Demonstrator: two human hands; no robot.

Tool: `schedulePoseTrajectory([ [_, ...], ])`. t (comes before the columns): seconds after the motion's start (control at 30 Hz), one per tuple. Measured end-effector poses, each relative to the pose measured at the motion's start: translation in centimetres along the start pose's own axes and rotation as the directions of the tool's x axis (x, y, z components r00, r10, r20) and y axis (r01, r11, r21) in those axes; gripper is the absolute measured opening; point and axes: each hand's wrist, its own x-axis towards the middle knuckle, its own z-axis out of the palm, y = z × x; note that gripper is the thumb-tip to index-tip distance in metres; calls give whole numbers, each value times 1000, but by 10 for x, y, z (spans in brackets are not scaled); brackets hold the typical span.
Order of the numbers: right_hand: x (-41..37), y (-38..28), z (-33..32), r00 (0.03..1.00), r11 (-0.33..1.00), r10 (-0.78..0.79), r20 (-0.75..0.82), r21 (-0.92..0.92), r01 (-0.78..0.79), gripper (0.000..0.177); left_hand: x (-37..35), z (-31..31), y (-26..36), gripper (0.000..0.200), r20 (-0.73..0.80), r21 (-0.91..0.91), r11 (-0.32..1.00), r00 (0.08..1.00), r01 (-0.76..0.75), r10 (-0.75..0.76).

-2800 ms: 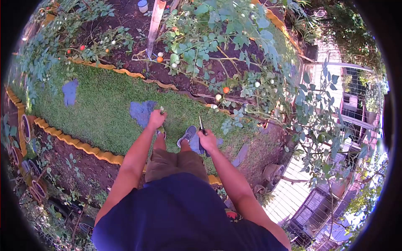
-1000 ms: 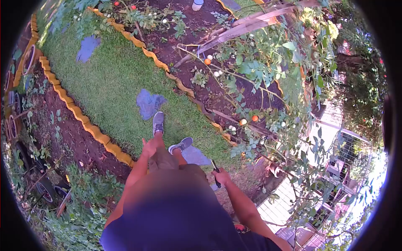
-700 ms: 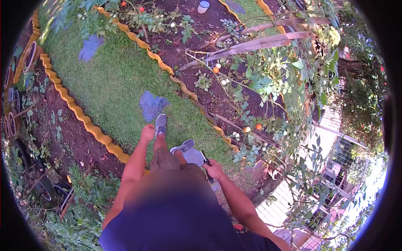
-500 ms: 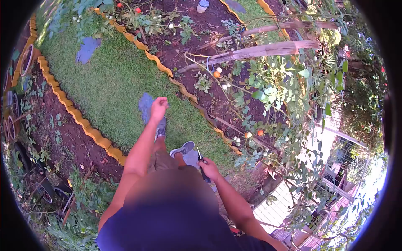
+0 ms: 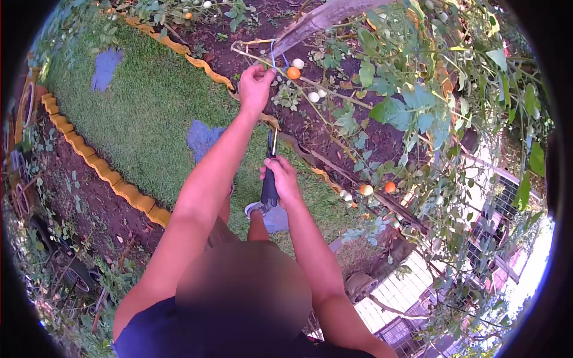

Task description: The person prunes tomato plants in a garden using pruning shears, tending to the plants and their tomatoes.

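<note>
My left hand (image 5: 255, 89) is raised to a tomato vine, its fingers curled in a pinch at a thin tomato stem (image 5: 247, 53). A blue tie (image 5: 273, 52) hangs round the stem just above my fingertips. Close to their right is an orange tomato (image 5: 293, 73), with a pale tomato (image 5: 298, 62) above it. Lower down, my right hand (image 5: 283, 179) grips black-handled pruning shears (image 5: 270, 190). Their narrow blades point up toward the vine, below my left wrist and apart from the stem.
A wooden stake (image 5: 322, 22) leans in beside the vine. Wavy yellow edging (image 5: 113, 173) borders the grass (image 5: 143, 119), where grey-blue paving stones (image 5: 107, 68) lie. More tomatoes (image 5: 366, 190) and leafy branches crowd the right side, near a wire fence (image 5: 397, 289).
My left hand has moved up and right to the tomato stem. My right hand has lifted the pruning shears higher, and the view has come closer to the vine.
</note>
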Motion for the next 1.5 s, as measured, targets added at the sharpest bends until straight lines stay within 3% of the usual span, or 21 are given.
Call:
schedulePoseTrajectory([
  [0.13,8,12,-6,1000,1000,7,16,1,-7,29,4,10,3,30,-94,119,989,993,85,-74],
  [0.23,17,12,-9,999,1000,-19,47,20,18,29,7,10,5,24,-113,107,992,992,65,-53],
  [0.43,33,-5,-11,997,997,-58,52,-40,60,31,6,-8,-9,16,-104,150,969,971,-197,213],
  [0.53,41,-12,-9,996,996,-74,48,-39,76,31,-12,-24,-7,14,-58,276,921,952,-274,301],
  [0.67,56,-13,-9,996,997,-74,54,-14,75,37,-15,-50,-17,9,13,302,887,932,-348,361],
  [0.77,60,-15,-8,997,998,-61,57,-16,62,36,-11,-57,-9,8,28,-24,965,965,-262,262],
  [0.8,61,-15,-7,996,998,-59,59,-18,61,36,-7,-60,-9,7,67,-41,959,957,-280,282],
  [0.9,64,-17,-4,994,995,-85,64,-48,88,35,-1,-63,-5,7,164,-436,898,976,-61,146],
  [0.93,65,-19,-3,993,993,-97,65,-63,101,35,-3,-64,-2,10,189,-453,892,976,-11,108],
  [1.03,66,-28,2,956,880,-286,61,-378,287,43,-9,-68,7,13,318,-670,713,948,206,25],
  [1.13,51,-58,18,917,712,-397,14,-627,318,52,-9,-64,12,19,309,-712,653,950,256,-35],
  [1.23,52,-78,35,784,442,-620,-26,-837,322,56,-3,-57,7,22,266,-704,663,960,256,-88],
  [1.37,52,-101,56,762,304,-645,-46,-931,201,62,4,-51,-6,24,233,-694,684,969,223,-80],
  [1.5,61,-102,69,650,214,-759,-19,-951,223,59,5,-47,-6,23,212,-709,668,972,226,-104],
])
